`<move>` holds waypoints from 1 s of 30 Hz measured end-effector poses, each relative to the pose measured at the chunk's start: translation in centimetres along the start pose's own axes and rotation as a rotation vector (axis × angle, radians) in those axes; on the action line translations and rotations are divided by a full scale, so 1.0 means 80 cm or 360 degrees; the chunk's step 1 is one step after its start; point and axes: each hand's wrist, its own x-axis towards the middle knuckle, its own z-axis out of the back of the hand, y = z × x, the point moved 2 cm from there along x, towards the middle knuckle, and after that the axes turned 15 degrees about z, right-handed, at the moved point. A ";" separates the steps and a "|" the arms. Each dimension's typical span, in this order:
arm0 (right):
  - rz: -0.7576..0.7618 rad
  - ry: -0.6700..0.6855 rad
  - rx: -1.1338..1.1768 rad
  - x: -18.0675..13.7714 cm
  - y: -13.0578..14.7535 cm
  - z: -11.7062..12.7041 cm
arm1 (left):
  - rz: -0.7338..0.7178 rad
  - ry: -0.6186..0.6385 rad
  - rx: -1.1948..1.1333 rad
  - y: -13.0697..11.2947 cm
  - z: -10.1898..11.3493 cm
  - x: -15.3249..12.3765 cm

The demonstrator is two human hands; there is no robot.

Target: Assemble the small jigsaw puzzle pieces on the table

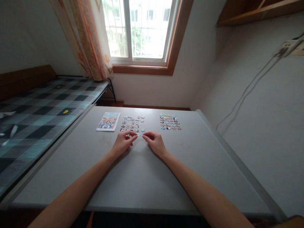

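Both my hands rest on a grey table [142,177], fingertips meeting over small jigsaw pieces [139,135]. My left hand [123,142] is curled, its fingers pinching a piece. The fingers of my right hand [155,142] are pinched on the adjoining light blue piece. Just beyond my hands lies a loose group of puzzle pieces [132,124]. A second, denser cluster of pieces [169,122] lies to the right of it. A colourful picture card [108,121] lies flat to the left of the pieces.
A bed with a checked teal and black cover [40,110] runs along the table's left edge. A white wall [261,107] with a hanging cable stands close on the right. A window [140,30] and an orange curtain [87,38] are behind the table.
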 end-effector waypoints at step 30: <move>0.0013 -0.0016 0.0007 0.001 0.001 0.000 | -0.0052 0.0024 0.0011 0.001 0.001 0.001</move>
